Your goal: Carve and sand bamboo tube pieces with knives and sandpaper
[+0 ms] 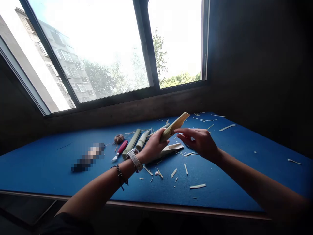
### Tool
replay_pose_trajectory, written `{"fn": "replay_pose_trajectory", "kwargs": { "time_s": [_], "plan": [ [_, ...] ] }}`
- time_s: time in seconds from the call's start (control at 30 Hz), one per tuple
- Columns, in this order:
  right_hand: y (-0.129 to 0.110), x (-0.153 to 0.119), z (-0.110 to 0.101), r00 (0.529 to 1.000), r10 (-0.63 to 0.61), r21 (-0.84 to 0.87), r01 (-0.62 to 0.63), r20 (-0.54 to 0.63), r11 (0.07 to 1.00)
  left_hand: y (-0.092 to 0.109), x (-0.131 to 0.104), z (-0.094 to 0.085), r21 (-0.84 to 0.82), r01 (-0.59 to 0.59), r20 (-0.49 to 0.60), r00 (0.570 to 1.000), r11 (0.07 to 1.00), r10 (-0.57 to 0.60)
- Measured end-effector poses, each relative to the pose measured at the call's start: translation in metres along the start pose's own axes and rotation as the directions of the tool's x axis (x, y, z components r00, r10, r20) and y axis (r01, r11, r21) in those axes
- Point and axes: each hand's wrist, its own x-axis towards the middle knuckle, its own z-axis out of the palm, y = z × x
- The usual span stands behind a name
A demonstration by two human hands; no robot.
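My left hand (154,145) is wrapped around a bamboo piece (177,124), held tilted up and away above the table. Its far end is cut open like a scoop, with a pale inner face. My right hand (201,142) is beside it on the right. Its index fingertip touches the lower edge of the cut, while the other fingers are bent and partly apart; I see nothing held in them. Below my hands lies another split bamboo piece (172,148). Left of my left hand are two bamboo tubes, a green one (132,143) and a paler one (142,140).
A knife with a red handle (122,147) lies beside a ball of twine (119,139). Further left is a pixelated object (88,157). Several bamboo shavings (198,186) are scattered over the blue table (97,182). A window (117,96) stands behind the table.
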Motion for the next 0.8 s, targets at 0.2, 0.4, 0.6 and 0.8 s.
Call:
{"fn": "replay_pose_trajectory", "kwargs": {
  "time_s": [0.2,0.4,0.6,0.8],
  "plan": [
    [0.006,-0.003,0.006,0.949,0.271,0.009,-0.276,0.162,0.961,0.007,0.006,0.013,0.065,-0.009,-0.014,1.0,0.998,0.01],
    [-0.002,0.001,0.004,0.835,0.451,0.242,-0.53,0.315,0.813,0.008,0.01,0.015,0.146,-0.005,-0.026,1.0,0.989,0.009],
    [-0.005,0.0,0.006,0.834,0.505,0.266,-0.55,0.221,0.792,0.008,0.008,0.016,0.22,-0.029,-0.049,0.998,0.975,0.04],
    [0.002,-0.002,0.004,0.849,0.448,0.294,-0.52,0.279,0.802,0.008,0.005,0.01,0.414,-0.087,-0.073,0.989,0.906,0.129]
  ]
}}
